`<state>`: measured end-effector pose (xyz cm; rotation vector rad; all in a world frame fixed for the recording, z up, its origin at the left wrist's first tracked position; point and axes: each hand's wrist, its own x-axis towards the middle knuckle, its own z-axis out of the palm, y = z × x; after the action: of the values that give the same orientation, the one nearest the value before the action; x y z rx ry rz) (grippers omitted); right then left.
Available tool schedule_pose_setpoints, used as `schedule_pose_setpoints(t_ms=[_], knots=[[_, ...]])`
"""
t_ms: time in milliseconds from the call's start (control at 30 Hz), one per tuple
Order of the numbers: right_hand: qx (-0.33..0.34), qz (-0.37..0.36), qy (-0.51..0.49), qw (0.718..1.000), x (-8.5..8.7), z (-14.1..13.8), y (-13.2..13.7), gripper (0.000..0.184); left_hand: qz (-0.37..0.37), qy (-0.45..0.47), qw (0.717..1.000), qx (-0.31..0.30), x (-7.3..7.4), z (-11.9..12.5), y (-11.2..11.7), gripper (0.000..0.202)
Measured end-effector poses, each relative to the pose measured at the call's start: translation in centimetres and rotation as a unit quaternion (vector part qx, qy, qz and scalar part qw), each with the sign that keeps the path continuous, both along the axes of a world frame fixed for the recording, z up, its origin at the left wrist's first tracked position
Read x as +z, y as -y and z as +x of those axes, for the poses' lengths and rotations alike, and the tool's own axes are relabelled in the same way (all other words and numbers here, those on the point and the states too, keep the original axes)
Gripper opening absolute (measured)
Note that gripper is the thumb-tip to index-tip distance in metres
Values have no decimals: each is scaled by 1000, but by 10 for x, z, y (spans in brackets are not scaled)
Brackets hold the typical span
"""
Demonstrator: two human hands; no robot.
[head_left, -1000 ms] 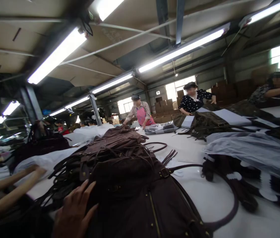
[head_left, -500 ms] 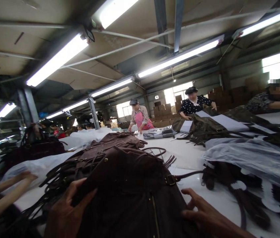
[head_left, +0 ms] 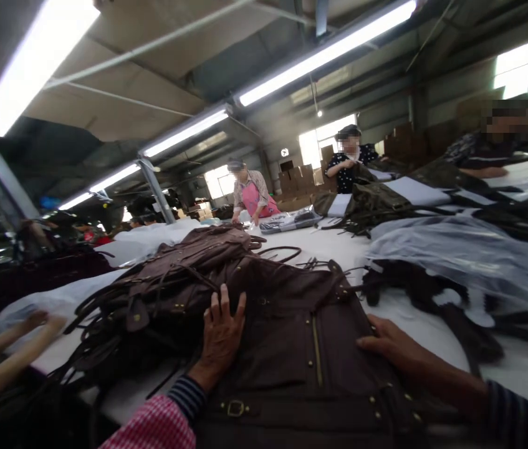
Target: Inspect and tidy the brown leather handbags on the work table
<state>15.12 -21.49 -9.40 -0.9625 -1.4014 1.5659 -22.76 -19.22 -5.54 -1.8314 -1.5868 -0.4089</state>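
Observation:
A dark brown handbag (head_left: 277, 349) with a brass zip, studs and a buckle lies before me on the white table. My left hand (head_left: 223, 333) rests on its left part, fingers stretched out and flat. At the bag's right edge, my right hand (head_left: 392, 346) has thumb and fingers around the side; some of the fingertips are hidden. Beyond my left hand is a pile of similar brown bags (head_left: 189, 249) with straps and a hanging tag.
A co-worker's arms (head_left: 25, 349) reach in at the left beside clear plastic (head_left: 67, 293). On the right, a plastic bag (head_left: 469, 262) covers dark straps. Olive bags with white sheets (head_left: 413, 187) lie further back, near several people, among them one in a pink apron (head_left: 254, 198).
My left hand has moved from the bag's left edge onto its face and flattened there. The bag has gone from raised to lying flatter. My right hand has closed on its edge.

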Motion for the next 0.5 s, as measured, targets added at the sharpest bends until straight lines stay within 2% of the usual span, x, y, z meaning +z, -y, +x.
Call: schedule_pose_setpoints(t_ms=[67, 167, 267, 333, 433, 500], knots=[[3, 8, 2, 1000, 3, 1, 4, 54, -21, -50, 998, -14, -13, -2, 6, 52], [11, -15, -22, 1000, 11, 2, 9, 52, -50, -96, 993, -39, -11, -11, 14, 50], [-2, -42, -23, 999, 14, 5, 11, 44, -63, -127, 989, -43, 4, -16, 20, 45], [-18, -54, -8, 998, 10, 7, 10, 40, -64, -134, 988, -40, 16, -10, 25, 39], [-36, -53, 9, 998, 4, 8, 8, 41, -86, -123, 987, -61, 39, 15, 30, 24], [-44, -45, 8, 998, 3, 7, 8, 41, -130, -95, 982, -103, 53, 43, 27, 22]])
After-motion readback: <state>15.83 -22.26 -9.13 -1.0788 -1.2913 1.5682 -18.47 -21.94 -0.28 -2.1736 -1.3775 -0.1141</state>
